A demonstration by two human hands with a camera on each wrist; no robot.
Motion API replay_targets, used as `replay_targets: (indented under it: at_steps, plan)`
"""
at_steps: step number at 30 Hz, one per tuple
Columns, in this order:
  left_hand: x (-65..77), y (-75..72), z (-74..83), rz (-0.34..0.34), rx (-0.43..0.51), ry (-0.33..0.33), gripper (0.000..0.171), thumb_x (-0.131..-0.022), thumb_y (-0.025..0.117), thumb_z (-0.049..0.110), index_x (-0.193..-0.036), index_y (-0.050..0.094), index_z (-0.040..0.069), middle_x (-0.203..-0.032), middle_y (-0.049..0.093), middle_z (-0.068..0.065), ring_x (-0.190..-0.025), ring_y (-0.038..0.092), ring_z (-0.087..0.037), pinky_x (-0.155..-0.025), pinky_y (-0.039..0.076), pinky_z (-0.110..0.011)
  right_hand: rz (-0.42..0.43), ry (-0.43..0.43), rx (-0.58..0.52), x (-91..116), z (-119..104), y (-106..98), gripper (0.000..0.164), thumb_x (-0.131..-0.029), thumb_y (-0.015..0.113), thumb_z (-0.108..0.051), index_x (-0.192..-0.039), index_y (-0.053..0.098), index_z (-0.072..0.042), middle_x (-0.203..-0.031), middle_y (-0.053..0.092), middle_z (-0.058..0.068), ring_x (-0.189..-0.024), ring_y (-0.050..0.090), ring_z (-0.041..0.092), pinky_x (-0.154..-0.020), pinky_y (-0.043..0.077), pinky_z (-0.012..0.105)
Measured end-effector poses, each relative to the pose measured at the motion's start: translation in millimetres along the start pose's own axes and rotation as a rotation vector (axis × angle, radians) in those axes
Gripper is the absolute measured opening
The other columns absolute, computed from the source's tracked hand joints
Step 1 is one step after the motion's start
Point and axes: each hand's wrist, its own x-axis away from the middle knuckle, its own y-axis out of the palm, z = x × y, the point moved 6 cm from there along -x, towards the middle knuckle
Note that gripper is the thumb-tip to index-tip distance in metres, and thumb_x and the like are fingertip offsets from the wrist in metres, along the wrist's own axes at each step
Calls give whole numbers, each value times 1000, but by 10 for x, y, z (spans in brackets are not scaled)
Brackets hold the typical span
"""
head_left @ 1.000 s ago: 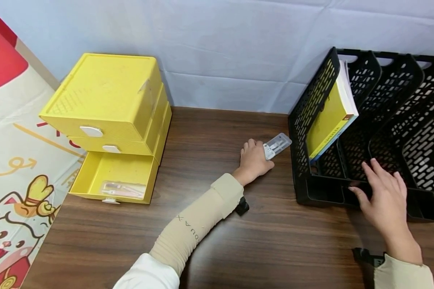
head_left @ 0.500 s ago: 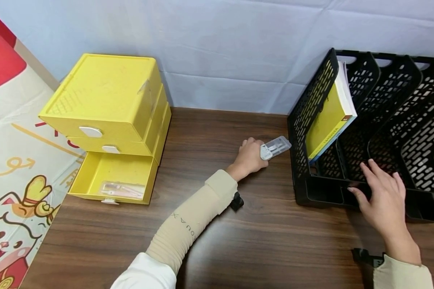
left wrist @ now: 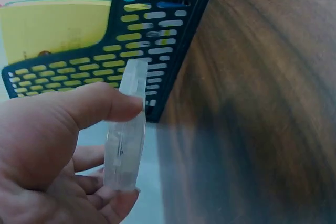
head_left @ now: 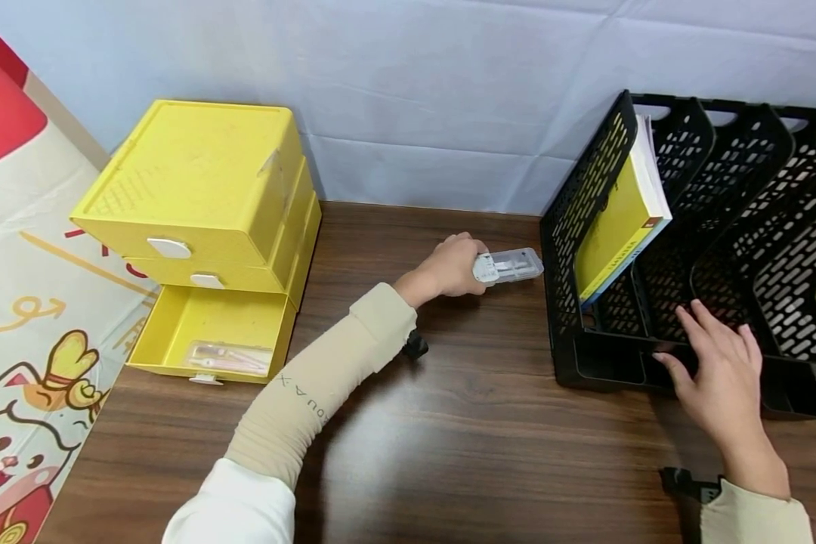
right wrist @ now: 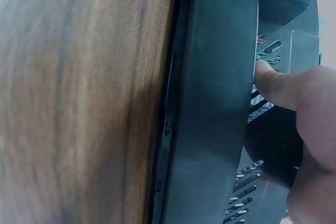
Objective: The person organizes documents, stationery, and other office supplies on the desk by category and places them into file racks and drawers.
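My left hand (head_left: 452, 264) pinches a small clear plastic case (head_left: 513, 265) between thumb and fingers, over the middle of the table. In the left wrist view the case (left wrist: 126, 129) is seen edge-on; its contents cannot be made out. Spread-fingered, my right hand (head_left: 724, 381) is at the front of a black file organizer (head_left: 567, 363). In the right wrist view its thumb touches the rim of the front tray (right wrist: 218, 98). A yellow book (head_left: 608, 234) stands in the organizer's leftmost slot.
At the left stands a yellow drawer unit (head_left: 190, 166), its bottom drawer (head_left: 211, 310) pulled out. A clear case with pinkish contents (head_left: 231, 357) lies inside that drawer. Everything stands on a brown wooden table (head_left: 462, 453), with a pale cloth (head_left: 421, 98) behind.
My left hand has moved left and slightly toward the back, bringing the clear plastic case away from the organizer's side. The right hand has stayed at the organizer.
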Motion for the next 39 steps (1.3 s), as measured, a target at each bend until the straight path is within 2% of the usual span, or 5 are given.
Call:
replay_targets:
  at_steps: [9,19,25,32,39]
  plan:
    - [208,-217,132,-88,-93,111,56,-87,79,22,-138,60,7,-128,59,-6,-112,50,-22,-95,40,-31,1,7,2,18,0,10,73,-82,77,7,-149,48,1,-157,39,23,-135,38,54,-122,6,57]
    - [661,-433,118,-94,-64,216,56,-85,80,18,-137,61,6,-125,59,-5,-110,50,-21,-93,42,-32,5,2,-1,31,6,2,69,-86,76,3,-149,48,0,-157,39,24,-135,39,55,-122,7,57]
    - [959,-614,-6,-68,-83,217,57,-81,81,14,-135,63,5,-124,60,-6,-115,50,-23,-97,42,-36,15,-7,-6,26,5,-8,69,-86,76,2,-148,49,0,-156,40,24,-136,39,54,-122,7,58]
    - [1292,-802,-218,-43,-69,189,58,-78,84,13,-133,64,6,-123,60,-7,-112,51,-23,-94,44,-37,24,-12,-7,20,2,-20,66,-88,75,-1,-148,49,0,-156,41,24,-136,39,53,-122,7,58]
    - [1599,-905,-348,-50,-60,212,57,-78,84,10,-131,65,4,-120,62,-7,-107,53,-24,-90,47,-37,22,-14,-9,16,-8,-26,69,-85,77,3,-148,49,0,-155,41,24,-137,39,53,-122,8,58]
